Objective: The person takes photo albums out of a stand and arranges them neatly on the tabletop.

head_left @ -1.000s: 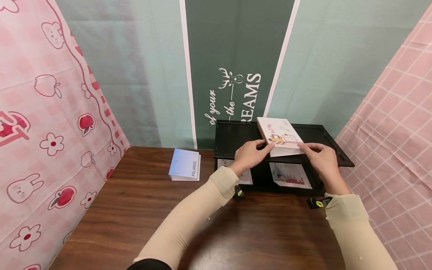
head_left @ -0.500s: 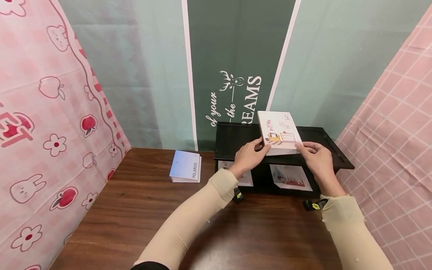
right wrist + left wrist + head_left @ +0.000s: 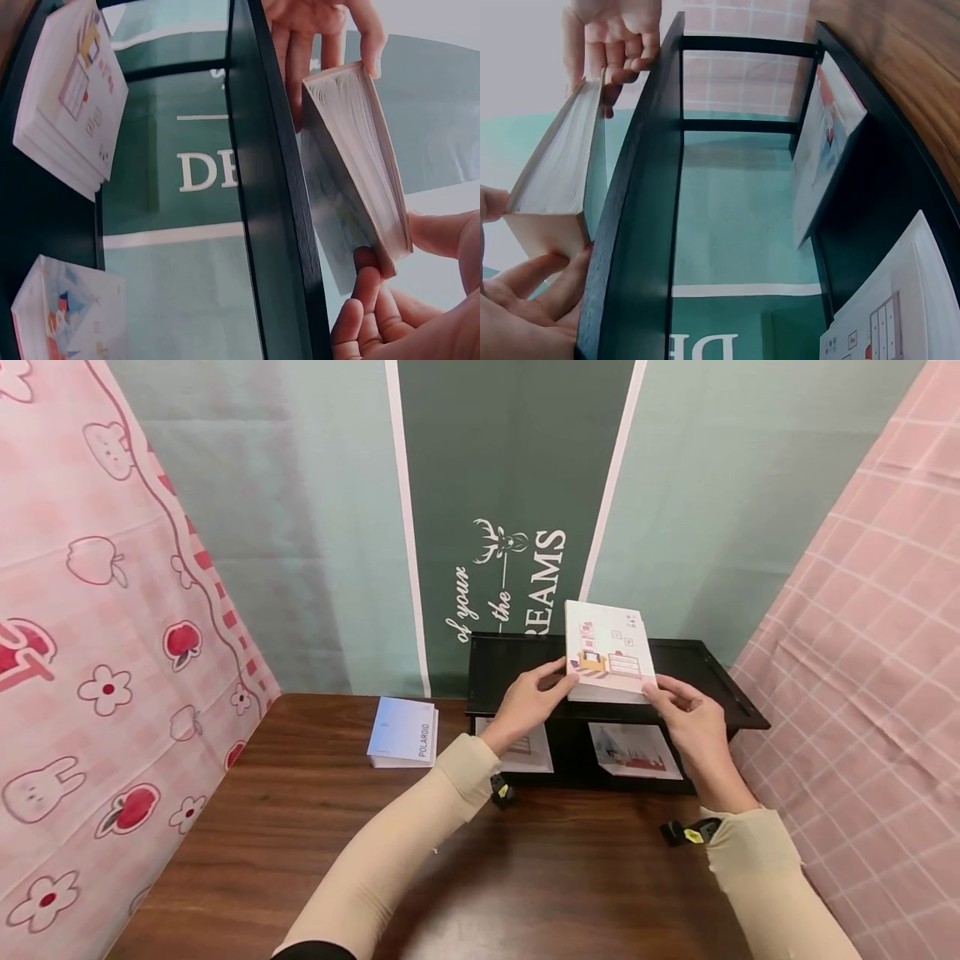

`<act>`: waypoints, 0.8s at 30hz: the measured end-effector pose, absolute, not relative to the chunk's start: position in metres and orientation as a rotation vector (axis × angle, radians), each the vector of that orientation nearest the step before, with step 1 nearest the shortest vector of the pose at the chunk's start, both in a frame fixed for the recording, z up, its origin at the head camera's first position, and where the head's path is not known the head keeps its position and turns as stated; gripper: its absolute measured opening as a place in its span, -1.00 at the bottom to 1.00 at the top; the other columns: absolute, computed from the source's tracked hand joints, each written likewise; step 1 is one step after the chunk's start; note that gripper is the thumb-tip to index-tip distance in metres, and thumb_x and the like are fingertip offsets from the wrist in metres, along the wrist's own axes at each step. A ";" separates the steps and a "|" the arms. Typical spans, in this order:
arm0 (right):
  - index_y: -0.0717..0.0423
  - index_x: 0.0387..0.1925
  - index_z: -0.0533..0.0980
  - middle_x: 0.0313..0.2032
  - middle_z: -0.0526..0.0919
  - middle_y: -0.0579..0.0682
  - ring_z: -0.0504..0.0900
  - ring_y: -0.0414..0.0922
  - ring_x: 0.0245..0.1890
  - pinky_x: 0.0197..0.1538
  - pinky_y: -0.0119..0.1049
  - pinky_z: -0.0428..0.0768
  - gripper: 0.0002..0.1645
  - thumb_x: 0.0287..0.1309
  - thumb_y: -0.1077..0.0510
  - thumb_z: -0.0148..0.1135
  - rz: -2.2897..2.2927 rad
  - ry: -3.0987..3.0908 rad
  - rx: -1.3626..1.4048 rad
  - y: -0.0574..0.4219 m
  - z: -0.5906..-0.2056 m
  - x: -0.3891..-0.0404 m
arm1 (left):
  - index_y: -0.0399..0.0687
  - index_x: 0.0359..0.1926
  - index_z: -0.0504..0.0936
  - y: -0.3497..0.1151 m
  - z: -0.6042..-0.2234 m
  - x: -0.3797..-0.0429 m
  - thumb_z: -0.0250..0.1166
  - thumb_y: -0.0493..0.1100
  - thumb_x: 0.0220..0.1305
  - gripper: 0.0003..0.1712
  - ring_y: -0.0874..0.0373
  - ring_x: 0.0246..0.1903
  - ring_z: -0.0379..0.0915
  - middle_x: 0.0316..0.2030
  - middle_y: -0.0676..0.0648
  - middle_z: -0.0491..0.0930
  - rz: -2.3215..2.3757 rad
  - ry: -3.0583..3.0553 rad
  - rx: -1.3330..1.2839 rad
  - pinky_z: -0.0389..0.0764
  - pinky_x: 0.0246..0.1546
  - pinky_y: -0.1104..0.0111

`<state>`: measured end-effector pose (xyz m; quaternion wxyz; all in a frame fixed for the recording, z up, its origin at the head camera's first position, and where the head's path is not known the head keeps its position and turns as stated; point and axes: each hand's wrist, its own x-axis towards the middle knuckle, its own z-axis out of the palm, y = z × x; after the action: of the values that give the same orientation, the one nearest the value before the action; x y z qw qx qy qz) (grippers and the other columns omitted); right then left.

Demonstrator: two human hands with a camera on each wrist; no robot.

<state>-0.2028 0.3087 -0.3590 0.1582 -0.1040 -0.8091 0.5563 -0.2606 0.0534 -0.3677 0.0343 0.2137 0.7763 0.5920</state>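
Observation:
Both hands hold a thick white photo album (image 3: 611,647) with a yellow and red drawing on its cover, just above the top board of a black two-tier shelf (image 3: 517,672). The left hand (image 3: 527,703) pinches its left edge, thumb on the cover. At its near right corner the right hand (image 3: 692,718) pinches it the same way. In the left wrist view the page edges of the album (image 3: 559,157) face the camera, beside the upper board. The right wrist view shows the right hand's fingers (image 3: 367,289) under the album and the thumb on its other side.
On the lower tier lie a white album (image 3: 528,750) at left and another with a blue and red picture (image 3: 636,750) at right. A blue Polaroid album (image 3: 405,731) lies on the wooden table (image 3: 300,827), left of the shelf. Printed cloths hang around.
The held album has risen slightly off the shelf's top board, its far edge tilting up. Both hands move with it, keeping their grip. The view has shifted a little.

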 end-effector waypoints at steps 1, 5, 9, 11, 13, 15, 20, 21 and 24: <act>0.17 0.45 0.52 -0.22 0.65 -0.40 0.58 -0.28 -0.09 -0.09 -0.55 0.53 -0.20 0.40 -0.21 0.42 1.599 -2.310 -0.281 0.307 -0.359 -0.201 | 0.22 0.61 0.39 0.051 -0.367 -0.260 0.26 0.23 0.58 -0.29 0.17 0.28 0.59 0.32 0.00 0.64 1.834 2.367 0.667 0.66 0.22 0.21; 0.18 0.44 0.51 -0.24 0.70 -0.39 0.63 -0.24 -0.10 -0.11 -0.59 0.57 -0.24 0.42 -0.17 0.41 1.633 -2.302 -0.215 0.302 -0.360 -0.195 | 0.16 0.63 0.37 0.042 -0.366 -0.257 0.29 0.15 0.59 -0.29 0.07 0.15 0.69 0.30 -0.07 0.66 1.882 2.277 0.690 0.70 0.17 0.20; 0.22 0.43 0.50 -0.22 0.72 -0.33 0.64 -0.32 -0.13 -0.10 -0.63 0.59 -0.27 0.44 -0.11 0.41 1.681 -2.285 -0.152 0.298 -0.360 -0.189 | 0.08 0.63 0.36 0.036 -0.366 -0.252 0.30 0.08 0.59 -0.29 -0.09 0.11 0.71 0.28 -0.14 0.67 1.925 2.210 0.692 0.68 0.21 0.05; 0.24 0.43 0.49 -0.20 0.73 -0.30 0.64 -0.36 -0.14 -0.08 -0.64 0.60 -0.28 0.44 -0.08 0.42 1.723 -2.260 -0.126 0.295 -0.360 -0.188 | 0.07 0.63 0.36 0.033 -0.366 -0.250 0.30 0.08 0.60 -0.29 -0.13 0.13 0.70 0.29 -0.14 0.66 1.943 2.189 0.690 0.65 0.25 -0.01; 0.25 0.43 0.48 -0.20 0.74 -0.26 0.65 -0.36 -0.15 -0.08 -0.64 0.62 -0.28 0.43 -0.04 0.43 1.767 -2.228 -0.108 0.292 -0.360 -0.187 | 0.07 0.63 0.35 0.029 -0.365 -0.248 0.29 0.07 0.60 -0.29 -0.16 0.14 0.69 0.29 -0.15 0.66 1.952 2.179 0.694 0.65 0.26 -0.01; 0.25 0.43 0.48 -0.21 0.75 -0.26 0.66 -0.35 -0.16 -0.09 -0.63 0.62 -0.28 0.43 -0.03 0.44 1.777 -2.214 -0.094 0.288 -0.360 -0.186 | 0.06 0.63 0.35 0.025 -0.364 -0.245 0.30 0.07 0.60 -0.29 -0.18 0.15 0.68 0.29 -0.15 0.65 1.958 2.176 0.691 0.65 0.26 -0.01; 0.21 0.47 0.46 -0.21 0.74 -0.26 0.64 -0.33 -0.12 -0.05 -0.61 0.59 -0.27 0.46 -0.06 0.40 1.718 -2.258 -0.053 0.278 -0.361 -0.181 | 0.03 0.63 0.36 0.013 -0.361 -0.238 0.30 0.03 0.60 -0.30 -0.15 0.13 0.69 0.29 -0.18 0.64 1.969 2.192 0.693 0.67 0.23 0.03; 0.19 0.49 0.45 -0.20 0.74 -0.25 0.63 -0.33 -0.11 -0.02 -0.61 0.57 -0.26 0.47 -0.08 0.39 1.711 -2.269 -0.041 0.276 -0.361 -0.180 | 0.02 0.62 0.36 0.011 -0.360 -0.236 0.30 0.01 0.60 -0.30 -0.14 0.13 0.70 0.30 -0.20 0.64 1.982 2.186 0.695 0.66 0.24 0.00; 0.15 0.54 0.41 -0.20 0.72 -0.24 0.61 -0.30 -0.09 0.03 -0.59 0.53 -0.23 0.49 -0.10 0.37 1.696 -2.292 0.004 0.270 -0.363 -0.178 | 0.02 0.62 0.37 0.003 -0.358 -0.232 0.31 -0.03 0.60 -0.32 -0.09 0.15 0.70 0.32 -0.23 0.60 2.025 2.167 0.683 0.63 0.28 -0.05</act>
<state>-0.1777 0.2700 -0.3625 0.1446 0.0014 -0.7954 0.5886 -0.2319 0.0026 -0.3579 0.0489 0.2241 0.7111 0.6646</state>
